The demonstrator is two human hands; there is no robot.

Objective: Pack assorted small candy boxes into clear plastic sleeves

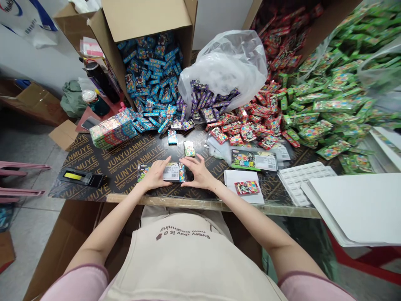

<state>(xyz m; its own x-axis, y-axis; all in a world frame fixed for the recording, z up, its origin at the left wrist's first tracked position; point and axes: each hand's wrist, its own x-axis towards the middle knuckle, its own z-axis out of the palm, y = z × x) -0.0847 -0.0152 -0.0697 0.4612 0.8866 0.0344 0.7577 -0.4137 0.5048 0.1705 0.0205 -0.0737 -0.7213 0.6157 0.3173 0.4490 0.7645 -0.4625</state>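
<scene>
Flat printed pack (pixel 171 172) lies on the worktop (pixel 131 167) at lower centre of the frame, long side across the person. Judged light and fairly stiff, its glossy face probably slippery; the short ends offer the surest hold. Left hand (pixel 156 174) lies over its left end, fingers spread and not clenched. Right hand (pixel 198 172) curves round its right end, fingertips at the edge. Both touch the pack; how firmly they grip cannot be told. Two small boxes (pixel 189 148) stand just ahead, at centre. To the right lie a similar green-and-black pack (pixel 253 160), a white sheet (pixel 230 179) bearing a small red packet (pixel 247 187), and a white moulded tray (pixel 300 179). Farther back, a cardboard carton (pixel 184 25) of blue packets sits at upper centre, purple packets spill from a clear plastic bag (pixel 225 62), and heaps of red packets (pixel 269 117) and green packets (pixel 328 104) fill the upper right
</scene>
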